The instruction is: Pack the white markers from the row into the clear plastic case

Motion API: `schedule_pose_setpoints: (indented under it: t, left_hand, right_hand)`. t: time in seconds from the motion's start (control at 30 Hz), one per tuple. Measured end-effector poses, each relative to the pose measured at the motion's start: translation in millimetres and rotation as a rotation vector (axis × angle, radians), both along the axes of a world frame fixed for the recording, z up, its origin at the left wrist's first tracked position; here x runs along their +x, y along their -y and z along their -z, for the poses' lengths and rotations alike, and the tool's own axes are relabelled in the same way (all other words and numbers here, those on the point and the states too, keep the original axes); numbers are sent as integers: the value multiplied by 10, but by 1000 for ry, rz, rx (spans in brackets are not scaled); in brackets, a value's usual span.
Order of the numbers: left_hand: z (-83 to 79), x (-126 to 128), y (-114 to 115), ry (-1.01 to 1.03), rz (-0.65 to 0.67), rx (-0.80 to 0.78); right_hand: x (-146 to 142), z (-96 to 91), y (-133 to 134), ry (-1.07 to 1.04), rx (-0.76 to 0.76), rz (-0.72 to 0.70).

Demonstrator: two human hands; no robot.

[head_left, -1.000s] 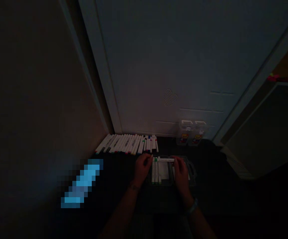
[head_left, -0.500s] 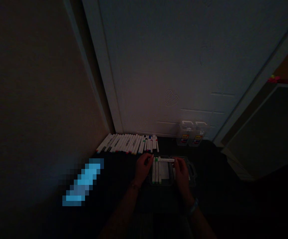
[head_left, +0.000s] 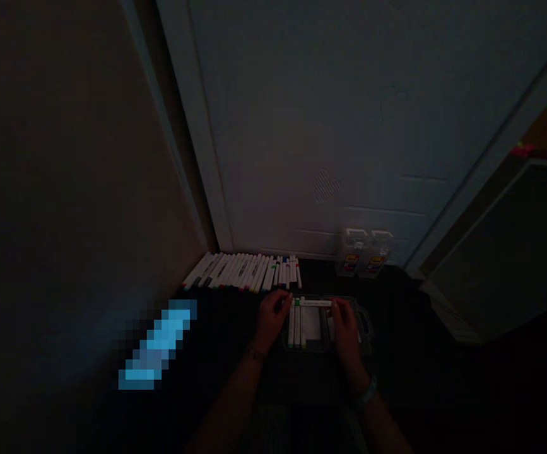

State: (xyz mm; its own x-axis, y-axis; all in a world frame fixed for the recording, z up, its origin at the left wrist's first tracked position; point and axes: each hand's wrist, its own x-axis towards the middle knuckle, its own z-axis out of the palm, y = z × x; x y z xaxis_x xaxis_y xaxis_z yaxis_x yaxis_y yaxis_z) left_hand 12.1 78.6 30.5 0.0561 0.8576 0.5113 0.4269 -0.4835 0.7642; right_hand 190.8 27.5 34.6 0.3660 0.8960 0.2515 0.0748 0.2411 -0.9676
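A white marker with a green band (head_left: 317,303) lies level between my hands, above an opened clear plastic case (head_left: 324,349). My left hand (head_left: 273,315) pinches its left end, the fingertips closed. At the other end, the fingers of my right hand (head_left: 345,318) are closed on the marker too. Below it, three white markers (head_left: 297,328) lie side by side in the left half of the case. A pale sheet or label (head_left: 314,328) shows to their right. My right hand partly covers the other half of the case.
Behind my hands, a long row of white markers (head_left: 240,272) with coloured ends lies along the wall. Two clear cases with handles (head_left: 358,255) stand upright at the back right. A bright blurred patch (head_left: 159,343) is at left. The scene is very dark.
The picture has grown darker. Both hands keep almost the same place, with the marker held level between them.
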Motion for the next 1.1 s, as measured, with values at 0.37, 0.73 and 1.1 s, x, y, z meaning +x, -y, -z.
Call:
schedule_pose_setpoints:
  t: [0.37,0.73,1.1]
  left_hand:
    - [-17,2,1,-5,-2,-6]
    - [-2,7,-9,-13,-13,40]
    - [31,4,-24,-115,-51,80]
  right_hand:
    - [-1,15,-12,6,-7,1]
    - [7,28,-27,-24,-34,-9]
    - [4,-1,-22,38,-49,-15]
